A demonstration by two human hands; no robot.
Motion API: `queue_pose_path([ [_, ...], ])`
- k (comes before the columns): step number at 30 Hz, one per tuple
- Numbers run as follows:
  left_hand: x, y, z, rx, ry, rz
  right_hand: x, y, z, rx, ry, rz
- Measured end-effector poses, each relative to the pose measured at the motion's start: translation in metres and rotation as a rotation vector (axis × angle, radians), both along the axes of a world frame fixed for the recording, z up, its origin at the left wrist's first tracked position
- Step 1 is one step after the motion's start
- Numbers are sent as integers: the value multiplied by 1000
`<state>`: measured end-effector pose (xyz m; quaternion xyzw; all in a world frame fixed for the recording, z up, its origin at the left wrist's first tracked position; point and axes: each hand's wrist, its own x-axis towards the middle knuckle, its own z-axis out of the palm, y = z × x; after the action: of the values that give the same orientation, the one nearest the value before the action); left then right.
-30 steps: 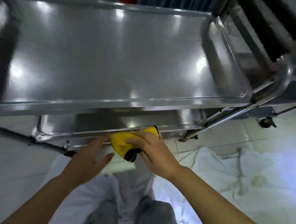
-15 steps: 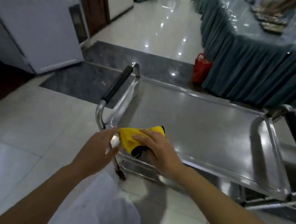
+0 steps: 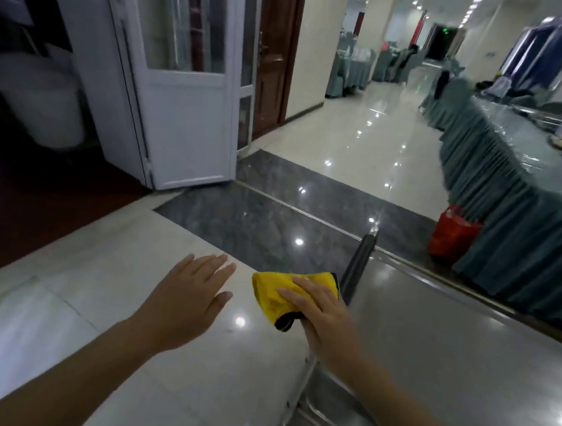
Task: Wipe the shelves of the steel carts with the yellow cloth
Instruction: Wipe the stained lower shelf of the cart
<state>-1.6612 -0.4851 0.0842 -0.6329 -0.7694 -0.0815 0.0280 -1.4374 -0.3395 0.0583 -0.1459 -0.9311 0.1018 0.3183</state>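
Observation:
The yellow cloth (image 3: 277, 295), folded with a black edge, is held in my right hand (image 3: 323, 319) just left of the steel cart's black push handle (image 3: 357, 269). The cart's top shelf (image 3: 455, 358) fills the lower right, shiny and bare. My right hand's fingers lie over the cloth, at the cart's left end. My left hand (image 3: 187, 297) hovers over the floor to the left, fingers spread, holding nothing and apart from the cloth.
A white door (image 3: 182, 83) stands open at the upper left beside a brown wooden door (image 3: 272, 56). A red bag (image 3: 452, 236) sits against a long table with a teal skirt (image 3: 512, 212) behind the cart. Glossy tiled floor (image 3: 371, 136) stretches ahead.
The view has swung up from the cart's lower shelf to the hall. My right hand has carried the cloth to the cart's left end; my left hand has let go and moved away left.

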Motion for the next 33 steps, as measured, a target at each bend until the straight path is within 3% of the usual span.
queue_pose_path([
  [6, -102, 30, -4, -58, -28, -23, -103, 16, -14, -60, -2, -38],
  [12, -174, 109, -6, -92, -33, -111, -170, 90, -22, -97, -20, -84],
  [23, -304, 331, -5, -79, 113, -222, -297, 310, -15, -87, -13, -175],
  [28, -349, 439, 2, -103, 178, -321, -327, 391, -9, -86, -12, -277],
  [33, -384, 574, -4, 15, 228, -499, -333, 474, -18, -74, -64, -449],
])
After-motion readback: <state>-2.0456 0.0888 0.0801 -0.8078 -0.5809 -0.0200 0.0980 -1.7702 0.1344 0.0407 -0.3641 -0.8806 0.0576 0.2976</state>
